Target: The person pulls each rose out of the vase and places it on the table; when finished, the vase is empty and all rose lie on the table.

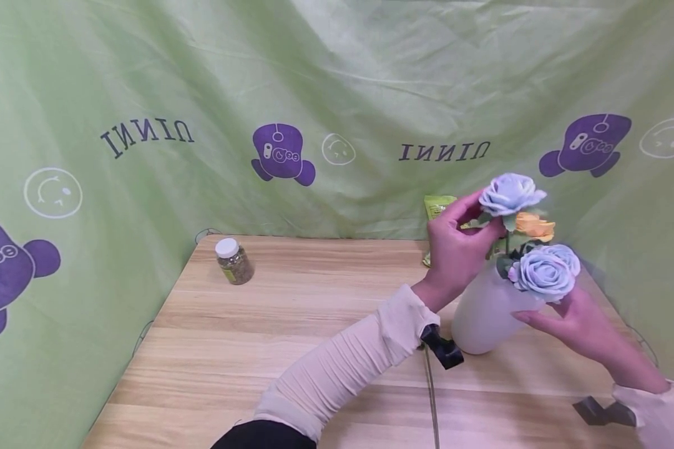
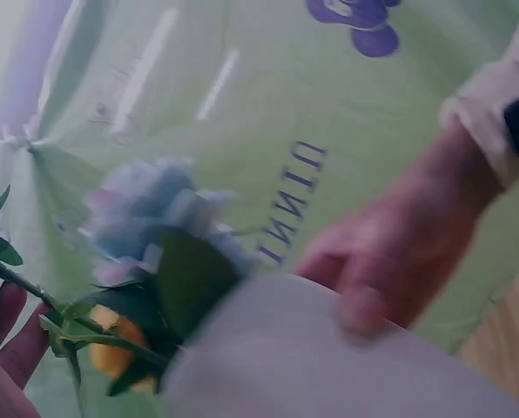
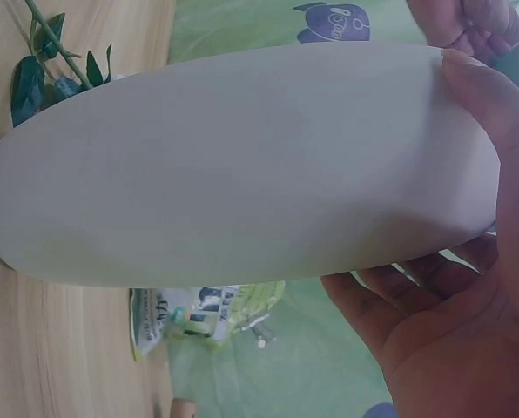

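My left hand [image 1: 455, 246] pinches the green stem [image 2: 24, 283] of a pale blue rose [image 1: 510, 194] just below its bloom, above the vase mouth. Near its top, my right hand [image 1: 586, 324] grips the white vase [image 1: 485, 312], thumb on one side and fingers on the other in the right wrist view. The vase stands tilted in the head view. More pale blue roses [image 1: 546, 273] and an orange flower [image 1: 535, 226] rise from its opening among dark green leaves [image 2: 194, 283]. The lower stems are hidden inside the vase.
A white-capped jar [image 1: 234, 262] stands at the table's back left. Behind the vase is a green packet [image 1: 439, 206]. Another stem [image 1: 431, 399] lies on the wooden table [image 1: 292, 299], its leaves [image 3: 29, 91] beside the vase base. A green printed curtain [image 1: 359, 81] surrounds the table.
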The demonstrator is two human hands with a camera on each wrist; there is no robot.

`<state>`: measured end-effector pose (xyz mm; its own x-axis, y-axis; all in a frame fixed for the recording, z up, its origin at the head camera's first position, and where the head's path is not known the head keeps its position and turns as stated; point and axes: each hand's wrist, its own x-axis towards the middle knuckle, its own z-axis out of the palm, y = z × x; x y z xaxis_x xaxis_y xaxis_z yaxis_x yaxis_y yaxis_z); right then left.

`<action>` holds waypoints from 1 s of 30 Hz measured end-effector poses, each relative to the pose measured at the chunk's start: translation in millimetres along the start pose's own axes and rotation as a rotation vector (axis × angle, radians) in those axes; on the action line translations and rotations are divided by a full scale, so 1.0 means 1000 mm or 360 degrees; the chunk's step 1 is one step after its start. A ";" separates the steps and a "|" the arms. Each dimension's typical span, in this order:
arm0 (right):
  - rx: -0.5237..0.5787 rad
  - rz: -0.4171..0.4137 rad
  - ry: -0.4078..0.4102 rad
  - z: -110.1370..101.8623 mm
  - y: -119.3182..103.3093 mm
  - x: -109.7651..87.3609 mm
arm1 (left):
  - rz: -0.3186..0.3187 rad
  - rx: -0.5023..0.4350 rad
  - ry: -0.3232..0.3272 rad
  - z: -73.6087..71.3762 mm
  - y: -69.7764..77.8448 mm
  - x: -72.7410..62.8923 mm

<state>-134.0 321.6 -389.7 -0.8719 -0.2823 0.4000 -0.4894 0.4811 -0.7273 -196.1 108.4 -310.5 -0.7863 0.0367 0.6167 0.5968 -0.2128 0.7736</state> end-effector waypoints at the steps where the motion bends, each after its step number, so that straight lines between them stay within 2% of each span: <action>1: 0.0003 -0.0006 -0.0001 0.000 0.000 0.000 | 0.0013 -0.0042 0.0002 -0.001 0.002 0.002; 4: 0.0004 -0.0019 0.0002 0.001 0.000 0.000 | 0.0034 -0.0162 0.0009 -0.007 0.009 0.008; 6: 0.0001 -0.0020 -0.0002 0.000 0.000 0.000 | 0.0030 -0.0189 0.0022 -0.010 0.012 0.009; 12: -0.0020 -0.0010 0.0006 0.000 0.002 -0.001 | -0.0055 -0.0381 0.0106 -0.017 0.011 0.007; 19: -0.0055 0.0017 0.0001 -0.001 0.002 -0.003 | -0.0058 -0.0290 0.0168 -0.023 0.009 0.008; 25: -0.0071 0.0017 0.0004 -0.001 0.001 -0.003 | -0.0059 -0.0432 0.0168 -0.027 0.013 0.010; 30: -0.0053 0.0014 0.0005 0.000 0.001 -0.002 | -0.0032 -0.0470 0.0231 -0.031 0.012 0.010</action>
<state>-132.5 322.9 -391.1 -0.8761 -0.2755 0.3956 -0.4821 0.5108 -0.7118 -202.1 75.9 -299.5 -0.8245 -0.0911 0.5585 0.5258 -0.4880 0.6967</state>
